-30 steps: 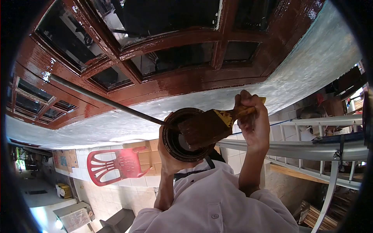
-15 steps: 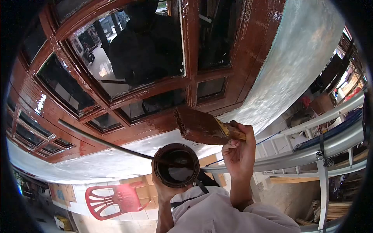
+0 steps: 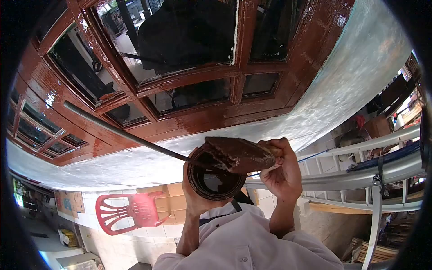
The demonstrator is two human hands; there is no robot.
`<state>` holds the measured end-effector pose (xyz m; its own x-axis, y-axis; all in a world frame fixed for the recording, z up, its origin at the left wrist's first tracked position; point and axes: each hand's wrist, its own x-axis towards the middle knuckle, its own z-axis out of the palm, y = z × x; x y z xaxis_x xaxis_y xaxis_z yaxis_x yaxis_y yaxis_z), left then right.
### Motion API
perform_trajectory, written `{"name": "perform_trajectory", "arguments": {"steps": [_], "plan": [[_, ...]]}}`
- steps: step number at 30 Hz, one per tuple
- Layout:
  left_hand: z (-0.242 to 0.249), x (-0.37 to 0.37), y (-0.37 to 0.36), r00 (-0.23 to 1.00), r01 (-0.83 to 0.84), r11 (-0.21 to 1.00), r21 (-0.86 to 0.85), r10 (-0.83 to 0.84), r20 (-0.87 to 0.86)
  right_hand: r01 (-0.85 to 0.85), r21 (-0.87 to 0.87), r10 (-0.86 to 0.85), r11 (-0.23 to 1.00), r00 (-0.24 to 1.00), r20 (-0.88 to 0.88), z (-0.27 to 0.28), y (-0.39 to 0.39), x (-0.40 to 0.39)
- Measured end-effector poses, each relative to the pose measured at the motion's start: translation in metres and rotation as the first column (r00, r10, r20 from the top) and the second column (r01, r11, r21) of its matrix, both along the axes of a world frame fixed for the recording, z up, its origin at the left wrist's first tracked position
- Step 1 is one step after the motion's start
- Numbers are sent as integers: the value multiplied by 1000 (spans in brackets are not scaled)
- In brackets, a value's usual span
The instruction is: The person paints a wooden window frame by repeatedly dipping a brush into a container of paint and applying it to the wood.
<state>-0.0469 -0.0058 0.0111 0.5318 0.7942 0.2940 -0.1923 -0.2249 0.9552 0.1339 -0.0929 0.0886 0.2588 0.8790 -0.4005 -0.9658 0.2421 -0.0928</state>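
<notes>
My left hand (image 3: 193, 201) is wrapped round a paint can (image 3: 192, 181) with a stained rim and dark brown paint (image 3: 219, 182) inside. A long thin rod (image 3: 128, 139) leans out of the can to the upper left. In my right hand (image 3: 286, 176), the fingers close on the handle of a wide paintbrush (image 3: 243, 153) coated in brown paint. Its bristle end overlaps the can's opening in this view. Beyond both hands stands a glossy red-brown window frame (image 3: 198, 120) with dark glass panes.
Below the frame runs a pale wall (image 3: 130, 168). To the right, a metal ladder (image 3: 324, 182) crosses close to my right arm. A red plastic chair (image 3: 143, 211) is on the tiled floor at lower left, beside flattened cardboard (image 3: 176, 202).
The brush has come down from the window frame's lower edge to over the can's mouth. The can has shifted slightly up and right, and the view has tilted.
</notes>
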Motion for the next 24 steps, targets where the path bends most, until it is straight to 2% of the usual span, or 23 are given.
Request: {"name": "perform_trajectory", "arguments": {"steps": [2, 5, 6, 9, 10, 13, 16, 20, 24], "plan": [[-1, -2, -1, 1000, -12, 1000, -29, 12, -3, -54, 22, 55, 998, 998, -30, -5, 1, -2], [-3, -5, -3, 998, -63, 998, 8, 63, -17, 198, -163, -153, 966, 955, 254, 12, 7, -18], [-3, -6, -3, 998, -66, 998, 18, 66, -20, 376, -225, -266, 899, 877, 400, 23, 14, -28], [0, -6, 1, 999, -37, 999, 13, 37, -31, 312, 64, -266, 948, 663, 700, 14, 3, -22], [0, -7, 2, 999, -43, 999, 21, 43, -19, 354, 86, -290, 931, 580, 762, 13, 3, -22], [-1, -5, 3, 998, -66, 997, 36, 66, -10, 416, 148, -338, 897, 432, 836, 16, -1, -22], [2, -4, 3, 995, -101, 993, 56, 103, -19, 362, 263, -390, 895, 346, 853, 19, -12, -18], [4, -1, 6, 994, -106, 990, 95, 103, 30, 429, 293, -382, 854, 139, 913, 24, -16, -27], [5, 1, 6, 995, -80, 992, 96, 74, 65, 515, 289, -293, 807, -76, 953, 29, -12, -38]]}}
